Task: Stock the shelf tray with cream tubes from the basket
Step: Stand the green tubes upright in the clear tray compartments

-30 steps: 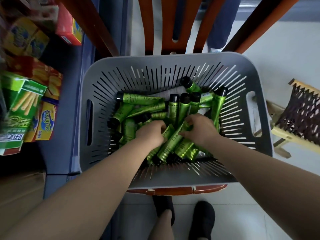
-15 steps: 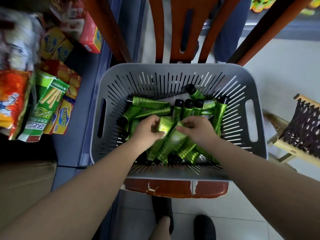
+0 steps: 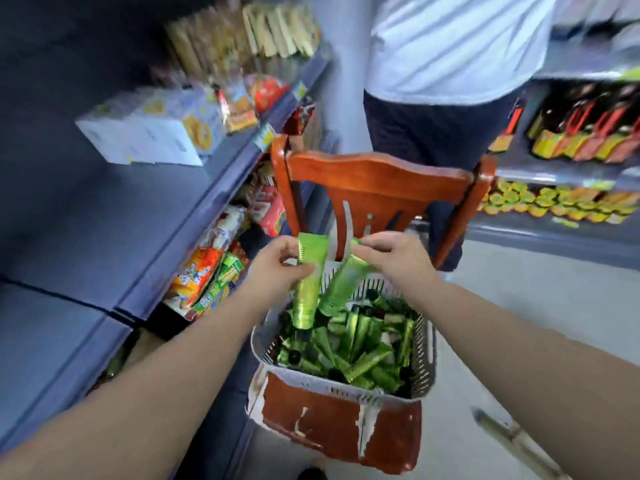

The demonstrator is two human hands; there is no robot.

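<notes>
**Green tubes lifted clear of the basket**

Worn red-brown seat of the wooden chair sits nearest, paint chipped along its front edge; on it rests the grey slatted basket, heaped with green cream tubes lying at all angles; above the heap both hands are raised — the left hand curls round a green tube hanging cap-down, the right hand pinches the flat crimped end of a second tube, which slants down towards the first; the two tubes nearly meet at their lower ends. Beyond stands the chair's back; a blue shelf with snack packets runs along the left — a person in a pale shirt stands behind the chair.
</notes>
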